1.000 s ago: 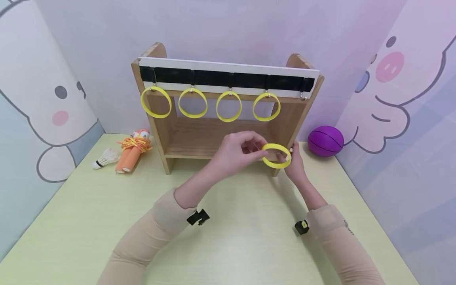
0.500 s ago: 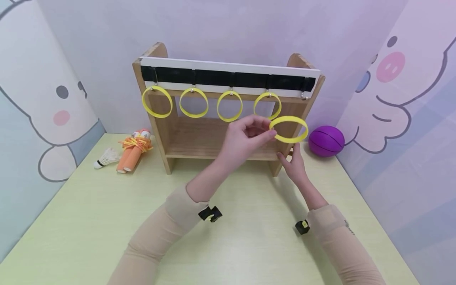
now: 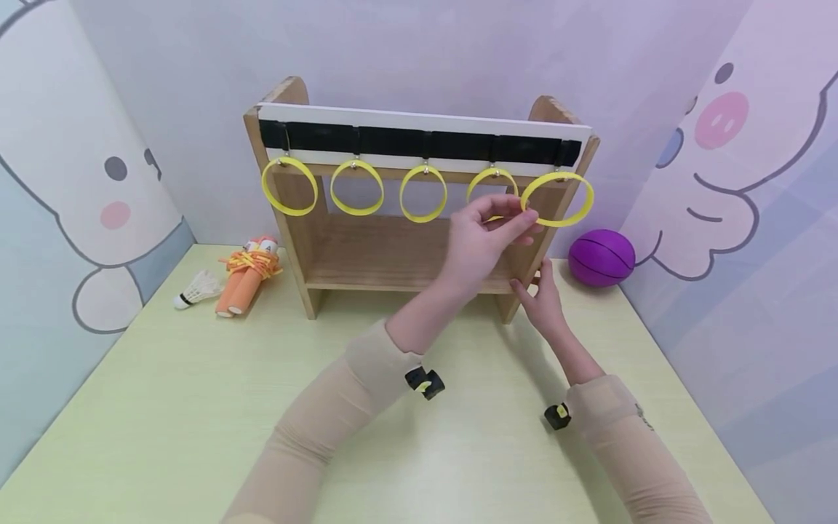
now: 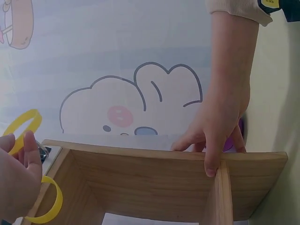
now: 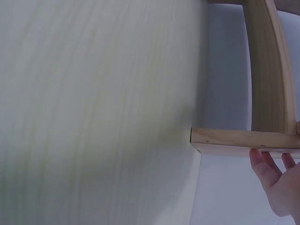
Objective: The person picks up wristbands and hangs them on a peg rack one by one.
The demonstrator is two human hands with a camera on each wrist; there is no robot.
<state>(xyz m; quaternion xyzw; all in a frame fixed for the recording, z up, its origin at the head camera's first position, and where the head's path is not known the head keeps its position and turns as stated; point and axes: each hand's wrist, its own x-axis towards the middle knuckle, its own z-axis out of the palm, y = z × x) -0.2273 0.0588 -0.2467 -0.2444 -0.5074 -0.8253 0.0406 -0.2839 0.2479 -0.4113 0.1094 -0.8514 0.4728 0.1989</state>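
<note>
My left hand (image 3: 481,240) pinches a yellow ring (image 3: 591,195) between thumb and fingers, at the right end of a wooden rack (image 3: 386,251). In the head view the ring overlaps the rightmost small metal hook. Several matching yellow rings hang from the other hooks; the closest hanging ring (image 3: 473,188) is partly hidden behind my left hand. The left wrist view also shows the held ring (image 4: 32,121) beside a hook. Low on the rack, my right hand (image 3: 543,306) grips the right side panel (image 5: 234,137), thumb on the inner side and fingers outside.
A white board with a black strip (image 3: 393,143) runs across the rack's top front. At the left lie a shuttlecock (image 3: 199,289) and a jump rope with orange handles (image 3: 242,287). A purple ball (image 3: 601,258) sits right of the rack, near the printed walls.
My left hand has carried the yellow ring up and to the right, from beside the right hand to the rightmost hook. The right hand stays on the side panel.
</note>
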